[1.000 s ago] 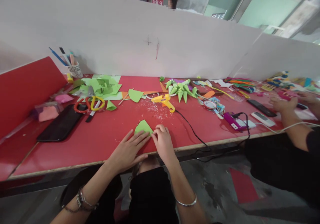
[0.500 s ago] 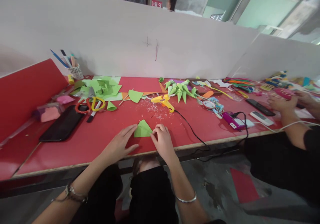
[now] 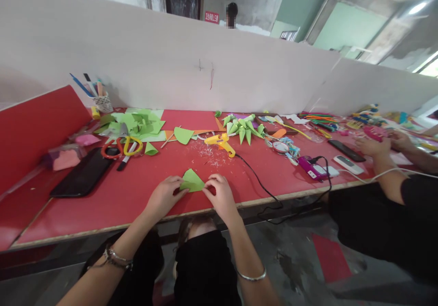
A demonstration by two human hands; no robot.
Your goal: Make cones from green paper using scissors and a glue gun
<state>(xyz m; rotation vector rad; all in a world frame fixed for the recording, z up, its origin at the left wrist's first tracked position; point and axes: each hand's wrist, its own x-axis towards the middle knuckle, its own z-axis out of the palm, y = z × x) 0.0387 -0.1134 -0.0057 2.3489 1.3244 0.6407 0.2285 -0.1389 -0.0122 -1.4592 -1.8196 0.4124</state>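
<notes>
A fan-shaped piece of green paper (image 3: 192,180) is at the front of the red table (image 3: 112,210), between my two hands. My left hand (image 3: 167,193) pinches its left corner between thumb and fingers. On the other side, my right hand (image 3: 220,194) has its thumb and fingertips closed on the right corner. Beyond the paper lies a yellow hot glue gun (image 3: 221,144) among white scraps. Farther back sits a cluster of green paper cones (image 3: 243,127), and a single green cone (image 3: 150,149) lies to the left.
At left are scissors (image 3: 132,145), a black phone (image 3: 83,174), a pen cup (image 3: 102,101) and green paper pieces (image 3: 142,122). A purple power strip (image 3: 310,168) with cables stands at right. A co-worker's hands (image 3: 376,145) hold something pink. A white partition (image 3: 153,59) closes the back.
My left hand has closed from spread fingers to a pinch on the paper's left corner. The right hand keeps its pinch. The camera view has tilted slightly up.
</notes>
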